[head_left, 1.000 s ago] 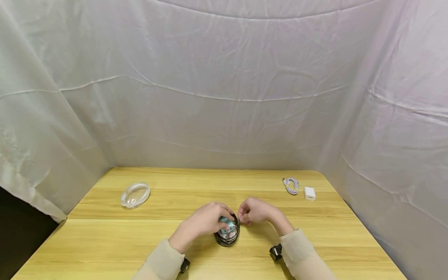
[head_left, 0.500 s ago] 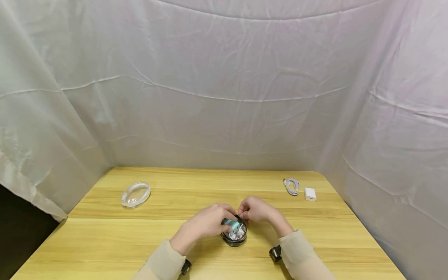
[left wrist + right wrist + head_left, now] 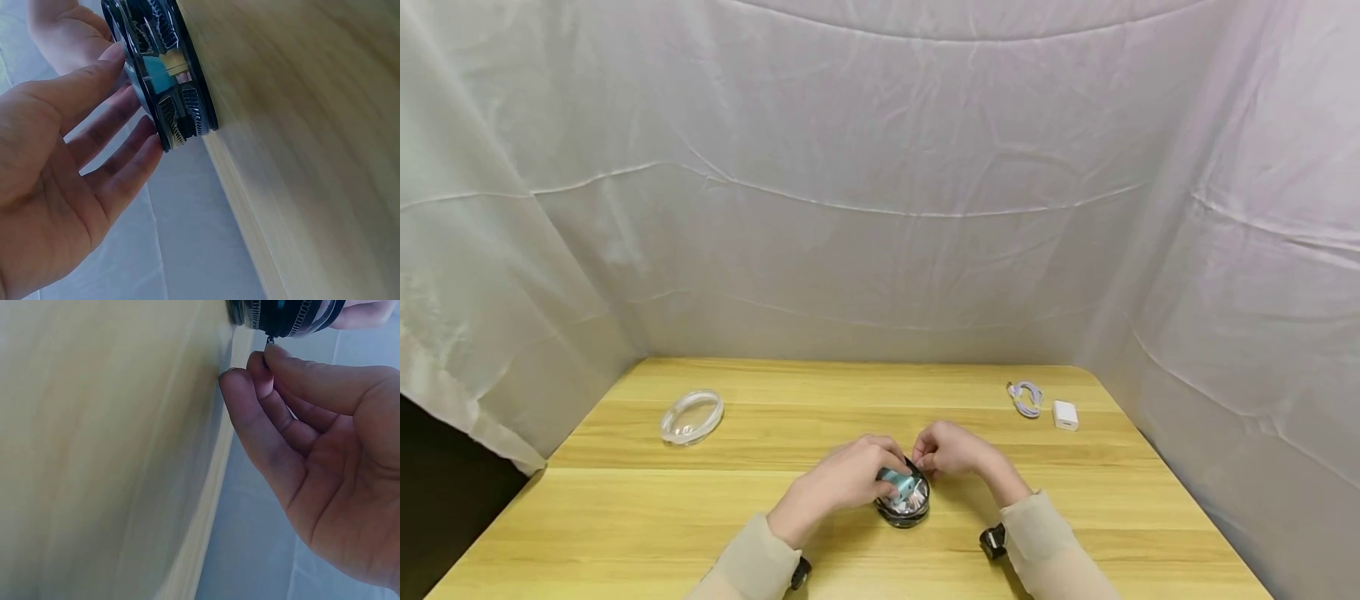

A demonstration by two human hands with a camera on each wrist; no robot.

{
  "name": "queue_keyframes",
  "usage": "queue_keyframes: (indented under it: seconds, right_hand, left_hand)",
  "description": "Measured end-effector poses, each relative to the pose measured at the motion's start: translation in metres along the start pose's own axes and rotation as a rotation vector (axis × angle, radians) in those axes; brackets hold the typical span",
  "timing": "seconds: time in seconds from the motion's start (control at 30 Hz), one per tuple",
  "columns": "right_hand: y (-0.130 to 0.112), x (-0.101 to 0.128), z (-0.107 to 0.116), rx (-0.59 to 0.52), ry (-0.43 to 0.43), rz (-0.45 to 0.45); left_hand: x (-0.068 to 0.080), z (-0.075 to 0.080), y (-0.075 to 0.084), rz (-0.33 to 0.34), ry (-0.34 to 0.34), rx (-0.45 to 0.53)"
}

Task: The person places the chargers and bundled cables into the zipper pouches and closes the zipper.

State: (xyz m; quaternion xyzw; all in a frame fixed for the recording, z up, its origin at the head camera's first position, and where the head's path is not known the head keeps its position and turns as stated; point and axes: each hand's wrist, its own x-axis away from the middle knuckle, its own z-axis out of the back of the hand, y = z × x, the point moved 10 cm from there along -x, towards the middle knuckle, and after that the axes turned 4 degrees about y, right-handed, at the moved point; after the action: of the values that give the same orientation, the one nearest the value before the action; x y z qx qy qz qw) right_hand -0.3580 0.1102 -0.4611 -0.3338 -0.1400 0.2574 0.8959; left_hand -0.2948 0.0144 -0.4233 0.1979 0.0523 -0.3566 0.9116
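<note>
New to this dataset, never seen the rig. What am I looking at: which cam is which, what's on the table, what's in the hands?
No robot here: a person works with two bare hands. The wide picture comes from a camera on the head, looking down at a wooden table with white cloth hung round it. The two close pictures come from cameras strapped to each wrist.

On the table: a round black zip case in the middle, a clear round lid at the far left, and a coiled cable beside a white charger at the far right.

The left hand rests on the case with straight fingers. The right hand pinches the zipper pull.
</note>
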Motion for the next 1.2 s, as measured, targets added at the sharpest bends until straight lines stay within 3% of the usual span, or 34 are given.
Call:
queue_keyframes:
  seconds: [0.33,0.8,1.2]
  right_hand:
    - [-0.0036,0.0028,0.0018,-0.003,-0.032,0.008]
    - [-0.0020,0.0066,0.0010,-0.011,-0.091,0.019]
    - [-0.0010,0.0074,0.0021,-0.011,-0.073,0.006]
  left_hand:
    - [-0.0010,-0.0018,-0.0049,0.079,0.015,0.020]
    - [-0.0005,0.0000,-0.0014,0.081,0.021,0.010]
    - [0.0001,0.0001,-0.0011,0.067,0.010,0.025]
